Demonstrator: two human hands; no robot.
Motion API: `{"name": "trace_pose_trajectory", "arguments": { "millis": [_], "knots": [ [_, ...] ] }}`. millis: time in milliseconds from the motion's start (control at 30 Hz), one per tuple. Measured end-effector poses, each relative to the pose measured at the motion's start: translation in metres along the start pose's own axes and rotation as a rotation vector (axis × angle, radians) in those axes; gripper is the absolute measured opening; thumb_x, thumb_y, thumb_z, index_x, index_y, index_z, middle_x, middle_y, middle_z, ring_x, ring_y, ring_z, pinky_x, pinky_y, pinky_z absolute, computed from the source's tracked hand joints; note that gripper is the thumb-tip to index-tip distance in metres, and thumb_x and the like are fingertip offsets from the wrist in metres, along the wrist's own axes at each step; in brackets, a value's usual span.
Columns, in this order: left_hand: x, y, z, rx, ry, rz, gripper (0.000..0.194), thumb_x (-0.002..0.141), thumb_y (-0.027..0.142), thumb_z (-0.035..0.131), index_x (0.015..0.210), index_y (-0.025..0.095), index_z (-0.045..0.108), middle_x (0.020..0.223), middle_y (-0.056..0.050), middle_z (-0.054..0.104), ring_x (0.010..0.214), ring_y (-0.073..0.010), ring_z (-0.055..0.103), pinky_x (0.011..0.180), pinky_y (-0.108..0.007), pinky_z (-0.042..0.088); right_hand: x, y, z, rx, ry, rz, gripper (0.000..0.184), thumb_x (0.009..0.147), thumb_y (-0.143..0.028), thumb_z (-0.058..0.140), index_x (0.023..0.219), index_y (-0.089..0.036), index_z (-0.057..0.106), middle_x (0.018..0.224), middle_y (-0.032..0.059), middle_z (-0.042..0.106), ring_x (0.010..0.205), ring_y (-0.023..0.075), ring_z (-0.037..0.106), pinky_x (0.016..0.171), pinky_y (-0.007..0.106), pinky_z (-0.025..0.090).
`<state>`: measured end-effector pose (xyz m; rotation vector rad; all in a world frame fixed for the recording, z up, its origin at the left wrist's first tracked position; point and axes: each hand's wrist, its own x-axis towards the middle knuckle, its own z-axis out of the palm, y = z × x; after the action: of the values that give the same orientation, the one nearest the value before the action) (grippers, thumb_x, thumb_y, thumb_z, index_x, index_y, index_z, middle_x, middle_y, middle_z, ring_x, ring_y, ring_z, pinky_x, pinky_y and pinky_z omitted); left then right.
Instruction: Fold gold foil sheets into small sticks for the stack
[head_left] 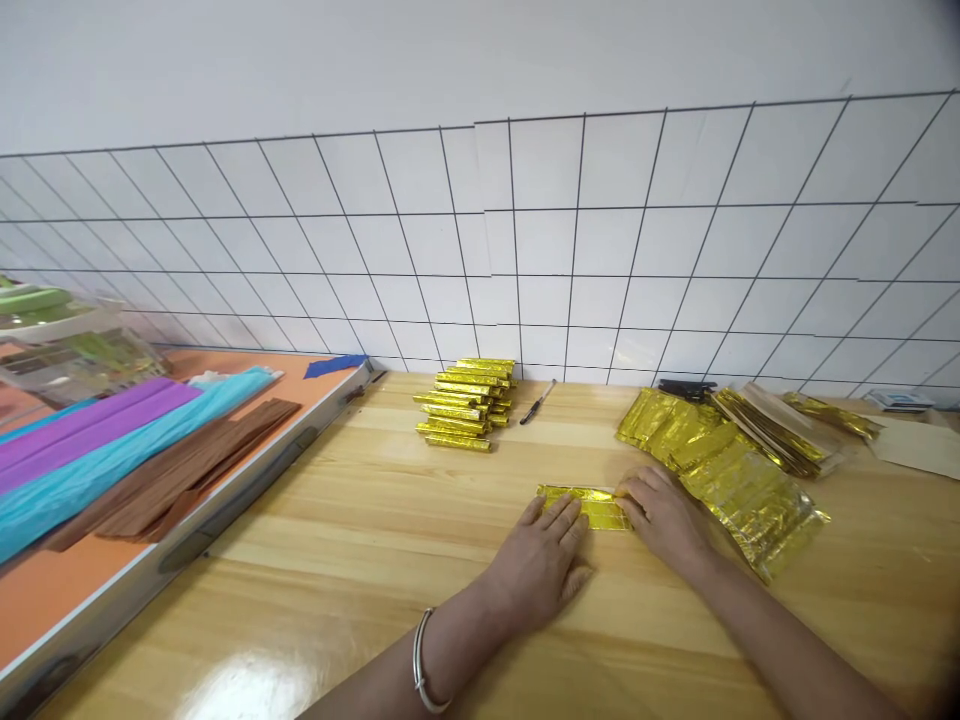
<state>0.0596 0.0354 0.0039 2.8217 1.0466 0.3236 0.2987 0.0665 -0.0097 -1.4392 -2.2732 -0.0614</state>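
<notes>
A small sheet of gold foil paper (604,512) lies on the wooden table in front of me. My left hand (544,560) rests flat on its left part, fingers stretched out, with a silver bangle on the wrist. At the sheet's right end, my right hand (664,515) has its thumb and fingers closed on the edge. Behind and to the left is a stack of rolled gold foil tubes (469,405). Flat gold foil sheets (720,460) are fanned out just right of my right hand, partly overlapping one another.
A pen (538,402) lies near the wall, right of the tubes. Black clips (686,390) and a pale card (916,447) are at the back right. On the left, an orange board (225,440) bears crepe paper strips (202,470) and a clear plastic container (82,350).
</notes>
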Motion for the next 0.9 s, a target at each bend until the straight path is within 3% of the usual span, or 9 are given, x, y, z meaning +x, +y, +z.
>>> {"name": "trace_pose_trajectory", "arguments": {
  "millis": [467,900],
  "knots": [
    [0.001,0.002,-0.003,0.004,0.0,-0.011,0.05,0.09,0.046,0.035,0.132,0.019,0.037,0.142,-0.008,0.036,0.133,-0.0233,0.027,0.11,-0.043,0.017,-0.002,0.003,0.009,0.091,0.011,0.096,0.015,0.085,-0.021,0.044,0.087,-0.021,0.06,0.084,0.0029,0.064,0.082,0.0184,0.057,0.075,0.032,0.045],
    [0.004,0.001,-0.002,-0.024,-0.012,0.043,0.054,0.093,0.048,0.026,0.139,0.021,0.029,0.144,-0.005,0.034,0.135,-0.0201,0.025,0.11,-0.037,0.018,0.001,0.005,0.019,0.0,-0.004,0.117,0.019,0.086,-0.022,0.042,0.094,-0.021,0.06,0.09,0.0045,0.066,0.085,0.0179,0.059,0.076,0.03,0.045]
  ]
}}
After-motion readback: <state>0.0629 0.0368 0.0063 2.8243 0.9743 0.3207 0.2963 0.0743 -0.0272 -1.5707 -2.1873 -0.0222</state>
